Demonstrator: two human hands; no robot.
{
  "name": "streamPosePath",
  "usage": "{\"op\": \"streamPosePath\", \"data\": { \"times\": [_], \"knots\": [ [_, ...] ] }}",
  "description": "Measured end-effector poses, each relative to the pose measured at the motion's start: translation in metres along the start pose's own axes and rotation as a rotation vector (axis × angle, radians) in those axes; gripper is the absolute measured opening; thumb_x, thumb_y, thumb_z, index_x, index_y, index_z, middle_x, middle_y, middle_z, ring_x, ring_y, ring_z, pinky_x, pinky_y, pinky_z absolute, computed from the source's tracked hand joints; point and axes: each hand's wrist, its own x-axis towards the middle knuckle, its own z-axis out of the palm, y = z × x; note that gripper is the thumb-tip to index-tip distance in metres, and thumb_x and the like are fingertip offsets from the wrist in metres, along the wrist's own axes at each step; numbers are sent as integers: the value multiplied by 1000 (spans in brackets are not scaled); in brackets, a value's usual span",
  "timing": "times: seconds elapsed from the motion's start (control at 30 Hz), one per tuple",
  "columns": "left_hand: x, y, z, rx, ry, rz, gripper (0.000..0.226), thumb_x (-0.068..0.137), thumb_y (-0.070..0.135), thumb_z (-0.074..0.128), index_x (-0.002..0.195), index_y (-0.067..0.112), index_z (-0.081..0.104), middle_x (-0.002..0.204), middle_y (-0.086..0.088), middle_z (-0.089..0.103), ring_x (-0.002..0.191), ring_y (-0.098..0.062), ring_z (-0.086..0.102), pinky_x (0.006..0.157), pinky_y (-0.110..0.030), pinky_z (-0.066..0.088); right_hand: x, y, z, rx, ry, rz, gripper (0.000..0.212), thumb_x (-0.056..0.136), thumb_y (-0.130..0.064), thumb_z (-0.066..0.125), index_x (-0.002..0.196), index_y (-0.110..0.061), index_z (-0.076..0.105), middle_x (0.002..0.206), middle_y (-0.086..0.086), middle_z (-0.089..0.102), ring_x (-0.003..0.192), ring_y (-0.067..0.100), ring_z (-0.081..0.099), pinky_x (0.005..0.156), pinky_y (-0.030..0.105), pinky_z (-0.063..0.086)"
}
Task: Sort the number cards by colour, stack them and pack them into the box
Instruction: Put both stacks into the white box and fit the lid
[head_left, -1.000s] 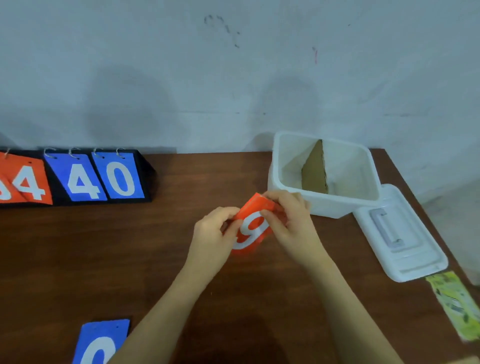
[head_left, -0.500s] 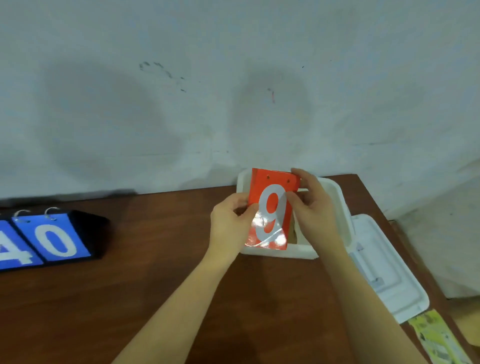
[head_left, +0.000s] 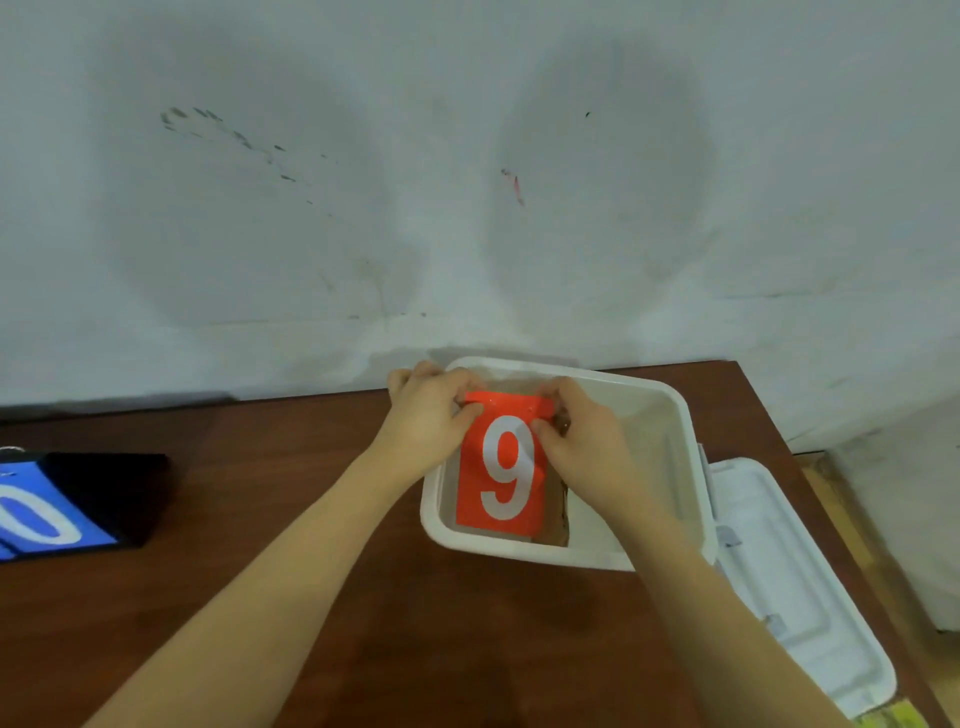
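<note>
A stack of orange cards (head_left: 503, 475) with a white 9 on top stands inside the white box (head_left: 680, 415) at the table's far right, in its left half. My left hand (head_left: 428, 415) pinches the stack's top left corner. My right hand (head_left: 582, 441) pinches its top right corner. Just right of the stack, a brown cardboard divider (head_left: 562, 512) stands in the box, mostly hidden.
The box's white lid (head_left: 795, 582) lies flat to the right of the box. A black flip scoreboard (head_left: 78, 499) showing a blue 0 card sits at the left edge. A yellow-green packet (head_left: 893, 719) pokes in at the bottom right. The wall rises right behind the table.
Both hands have carried the orange stack from above the table forward and down into the box. The view has shifted right, so the scoreboard is now mostly out of frame.
</note>
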Motion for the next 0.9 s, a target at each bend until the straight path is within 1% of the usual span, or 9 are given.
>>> {"op": "streamPosePath", "data": {
  "times": [0.07, 0.13, 0.2, 0.33, 0.43, 0.6, 0.67, 0.8, 0.9],
  "knots": [
    [-3, -3, 5, 71, -9, 25, 16, 88, 26, 57, 102, 27, 64, 85, 8, 57, 104, -11, 36, 78, -23, 11, 2, 5, 5, -169, -1, -41, 12, 89, -12, 50, 96, -17, 58, 82, -6, 62, 83, 15, 57, 86, 28, 33],
    [-5, -4, 8, 153, -23, 56, 15, 86, 26, 57, 99, 25, 64, 90, 5, 58, 111, -14, 35, 78, -24, 9, 5, 8, 9, -354, 4, -76, 16, 88, -13, 47, 95, -19, 60, 90, -3, 65, 94, 16, 53, 81, 27, 13],
    [-4, -5, 10, 246, -54, 95, 15, 86, 23, 56, 98, 22, 64, 97, 1, 57, 118, -18, 35, 82, -27, 9, 9, 7, 12, -482, -4, -110, 20, 87, -12, 46, 96, -21, 61, 90, -3, 65, 100, 16, 49, 77, 28, 9],
    [4, -3, 14, 472, -151, 187, 14, 84, 17, 53, 93, 17, 65, 101, 0, 61, 123, -20, 34, 90, -34, 8, 20, 4, 17, -633, -86, -110, 20, 83, -10, 47, 93, -20, 62, 88, -2, 64, 113, 19, 40, 89, 35, 9],
    [8, 1, 18, 609, -176, 237, 19, 84, 17, 52, 94, 16, 69, 98, 4, 65, 117, -21, 37, 87, -34, 10, 21, 8, 25, -715, -152, -133, 25, 85, -10, 46, 101, -19, 63, 107, -3, 63, 121, 23, 35, 88, 37, 10],
    [-8, 0, 3, 519, 41, 292, 23, 78, 16, 63, 99, 10, 68, 110, -6, 67, 105, -27, 59, 89, -33, 22, 7, 0, 15, -685, -92, -169, 34, 92, -21, 45, 126, -21, 54, 138, -3, 47, 127, 22, 35, 96, 35, 10],
    [-29, 2, -10, 514, 172, 289, 24, 76, 20, 65, 99, 11, 69, 106, -5, 70, 99, -26, 65, 91, -34, 31, -8, -10, 10, -641, -49, -187, 32, 95, -26, 41, 123, -19, 56, 135, -1, 51, 123, 24, 41, 100, 36, 17],
    [-99, -2, -41, 498, 227, 143, 39, 84, 31, 40, 107, 14, 67, 111, -4, 69, 103, -24, 64, 93, -36, 39, -56, -40, 23, -507, 91, -328, 26, 90, -25, 45, 102, -14, 66, 104, 3, 67, 98, 27, 58, 88, 40, 38],
    [-164, -24, -61, 594, 212, 3, 34, 85, 28, 50, 112, 14, 65, 117, -5, 66, 107, -23, 62, 94, -40, 44, -98, -67, 57, -446, 129, -450, 29, 87, -28, 44, 98, -15, 68, 96, 2, 70, 89, 23, 63, 80, 35, 45]
  ]
}}
